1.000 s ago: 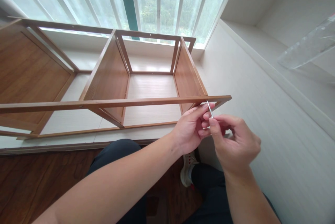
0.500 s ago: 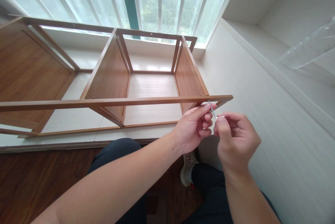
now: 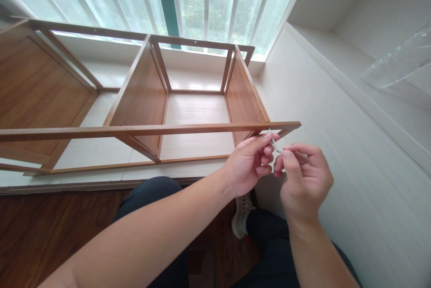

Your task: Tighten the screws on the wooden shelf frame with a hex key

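A brown wooden shelf rack point(image 3: 188, 129) lies on its side in front of me. At the right end of its near rail, a thin silver hex key point(image 3: 274, 140) meets the rail's edge. My left hand point(image 3: 254, 158) pinches the key's shaft between thumb and finger, just below the rail. Beside it, my right hand point(image 3: 305, 178) has thumb and forefinger closed on the key's bent end. The tip of the key at the rail is too small to make out clearly.
Behind the rack is a barred window point(image 3: 222, 5). A pale wall panel point(image 3: 336, 113) rises close on the right, with a clear plastic wrapped thing point(image 3: 400, 59) on a ledge. My shoe point(image 3: 243, 218) rests on the dark wooden floor point(image 3: 67, 229).
My right hand has shifted slightly, and the bent end of the hex key has turned a little. My left hand stays at the same place on the shaft.
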